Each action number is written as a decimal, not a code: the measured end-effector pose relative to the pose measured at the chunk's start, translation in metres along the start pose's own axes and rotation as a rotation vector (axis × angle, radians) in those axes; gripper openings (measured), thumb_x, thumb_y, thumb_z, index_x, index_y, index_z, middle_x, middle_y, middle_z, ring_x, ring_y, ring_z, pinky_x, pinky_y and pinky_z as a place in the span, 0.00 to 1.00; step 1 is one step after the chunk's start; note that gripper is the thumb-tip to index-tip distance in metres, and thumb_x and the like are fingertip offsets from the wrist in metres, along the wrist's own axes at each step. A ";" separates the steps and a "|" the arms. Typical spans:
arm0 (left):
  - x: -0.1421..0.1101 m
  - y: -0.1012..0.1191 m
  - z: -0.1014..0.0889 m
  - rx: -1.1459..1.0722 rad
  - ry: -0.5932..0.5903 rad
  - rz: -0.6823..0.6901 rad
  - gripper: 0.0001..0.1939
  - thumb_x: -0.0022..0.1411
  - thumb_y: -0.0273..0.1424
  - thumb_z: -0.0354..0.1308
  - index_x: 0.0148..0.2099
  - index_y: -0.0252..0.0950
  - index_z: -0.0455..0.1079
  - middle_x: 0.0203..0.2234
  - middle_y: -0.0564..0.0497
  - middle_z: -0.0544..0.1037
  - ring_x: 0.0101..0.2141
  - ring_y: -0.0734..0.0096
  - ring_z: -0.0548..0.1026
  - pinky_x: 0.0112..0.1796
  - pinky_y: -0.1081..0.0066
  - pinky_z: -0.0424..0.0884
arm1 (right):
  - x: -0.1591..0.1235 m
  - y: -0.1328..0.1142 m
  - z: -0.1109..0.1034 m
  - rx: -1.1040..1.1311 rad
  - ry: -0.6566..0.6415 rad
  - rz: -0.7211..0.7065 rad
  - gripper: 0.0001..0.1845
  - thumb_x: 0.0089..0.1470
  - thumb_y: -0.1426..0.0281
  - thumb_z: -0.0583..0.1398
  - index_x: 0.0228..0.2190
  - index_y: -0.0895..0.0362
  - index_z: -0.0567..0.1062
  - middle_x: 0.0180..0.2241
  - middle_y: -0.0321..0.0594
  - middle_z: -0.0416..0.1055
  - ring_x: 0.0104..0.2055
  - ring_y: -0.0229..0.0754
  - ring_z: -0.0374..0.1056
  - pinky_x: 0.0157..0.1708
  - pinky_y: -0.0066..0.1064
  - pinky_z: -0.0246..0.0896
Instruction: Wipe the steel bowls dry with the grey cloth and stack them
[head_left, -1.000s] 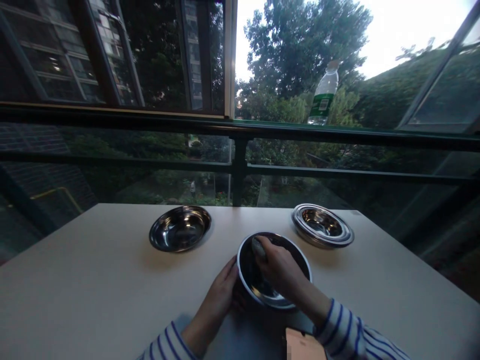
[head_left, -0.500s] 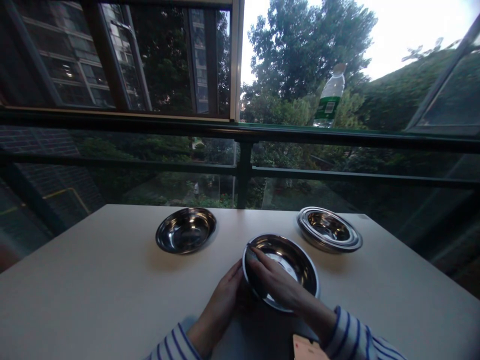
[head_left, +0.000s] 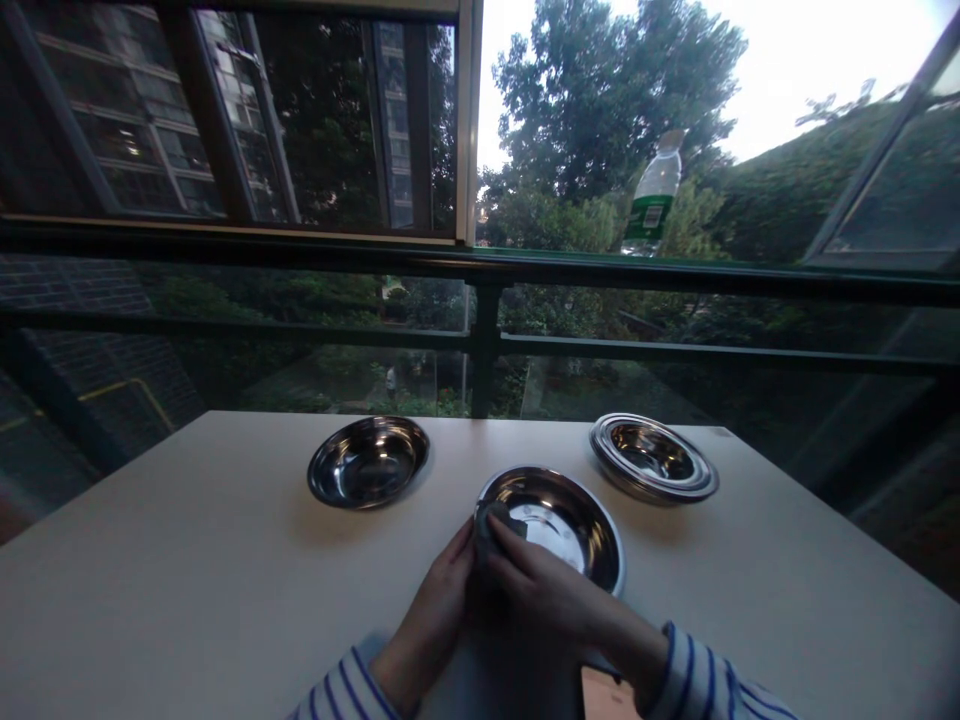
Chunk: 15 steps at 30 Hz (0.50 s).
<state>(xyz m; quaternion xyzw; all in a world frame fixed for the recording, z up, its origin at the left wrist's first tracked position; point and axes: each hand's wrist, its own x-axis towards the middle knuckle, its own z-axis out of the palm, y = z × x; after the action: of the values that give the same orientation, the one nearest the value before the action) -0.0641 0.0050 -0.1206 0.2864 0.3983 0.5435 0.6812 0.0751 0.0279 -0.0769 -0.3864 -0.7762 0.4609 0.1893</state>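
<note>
A shiny stainless steel bowl (head_left: 577, 510) is in front of me, tilted a little. My left hand (head_left: 439, 600) grips its left side from outside, the fingertips at the rim and partly hidden. My right hand (head_left: 544, 590) reaches across the bowl with its fingers closed on a dark grey cloth (head_left: 491, 530). That cloth is pressed over the bowl's left rim, close to the left fingertips. The lower part of the bowl is hidden behind my right hand and forearm.
Another steel bowl (head_left: 367, 465) stands at the back left of the white table (head_left: 187, 580). Stacked steel bowls (head_left: 652, 460) are at the back right. A phone (head_left: 606, 695) lies by my right sleeve. A plastic bottle (head_left: 654, 195) stands on the railing (head_left: 337, 258) beyond.
My right hand has moved the cloth from the bowl's inner left wall onto its left rim, slightly toward me. My left hand keeps its hold, and the view has shifted slightly.
</note>
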 end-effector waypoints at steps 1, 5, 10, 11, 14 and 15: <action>0.000 0.000 -0.001 -0.018 -0.006 0.000 0.22 0.58 0.33 0.54 0.56 0.37 0.65 0.53 0.45 0.70 0.54 0.60 0.65 0.55 0.61 0.57 | -0.002 0.000 0.000 -0.034 -0.045 -0.035 0.26 0.56 0.68 0.51 0.56 0.61 0.58 0.54 0.51 0.62 0.55 0.47 0.58 0.54 0.36 0.49; -0.001 -0.005 -0.004 -0.011 -0.008 0.058 0.22 0.57 0.33 0.55 0.54 0.36 0.67 0.51 0.45 0.72 0.54 0.61 0.65 0.56 0.63 0.55 | -0.004 0.000 0.001 -0.151 -0.099 -0.131 0.17 0.55 0.71 0.52 0.47 0.59 0.65 0.43 0.47 0.70 0.42 0.44 0.66 0.44 0.33 0.58; -0.003 -0.003 -0.005 0.027 -0.002 0.021 0.22 0.56 0.33 0.56 0.54 0.37 0.67 0.50 0.45 0.73 0.52 0.59 0.68 0.54 0.59 0.58 | 0.004 0.002 0.008 -0.153 0.027 -0.114 0.15 0.57 0.73 0.47 0.46 0.59 0.63 0.43 0.48 0.68 0.43 0.44 0.64 0.43 0.33 0.57; -0.004 -0.002 -0.005 0.028 0.007 0.020 0.23 0.56 0.34 0.56 0.55 0.37 0.66 0.50 0.45 0.74 0.51 0.58 0.69 0.54 0.58 0.58 | 0.002 0.001 0.008 -0.153 0.016 -0.121 0.14 0.57 0.72 0.49 0.45 0.58 0.64 0.42 0.47 0.69 0.42 0.43 0.65 0.42 0.32 0.57; -0.005 0.002 -0.003 0.046 0.045 0.051 0.24 0.56 0.35 0.56 0.55 0.36 0.65 0.48 0.44 0.75 0.51 0.57 0.69 0.54 0.57 0.58 | -0.009 0.002 0.002 -0.182 -0.092 -0.151 0.12 0.54 0.72 0.52 0.41 0.57 0.67 0.38 0.43 0.71 0.37 0.41 0.66 0.38 0.29 0.58; -0.006 0.003 -0.002 0.057 0.054 0.066 0.24 0.56 0.35 0.56 0.55 0.36 0.66 0.48 0.44 0.75 0.51 0.57 0.69 0.54 0.58 0.57 | -0.012 0.002 0.000 -0.199 -0.125 -0.158 0.11 0.54 0.72 0.53 0.40 0.57 0.68 0.37 0.42 0.71 0.36 0.41 0.66 0.38 0.29 0.58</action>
<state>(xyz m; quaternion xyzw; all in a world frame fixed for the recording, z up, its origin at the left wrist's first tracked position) -0.0680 0.0002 -0.1185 0.3038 0.4220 0.5615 0.6436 0.0831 0.0193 -0.0780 -0.3114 -0.8564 0.3885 0.1369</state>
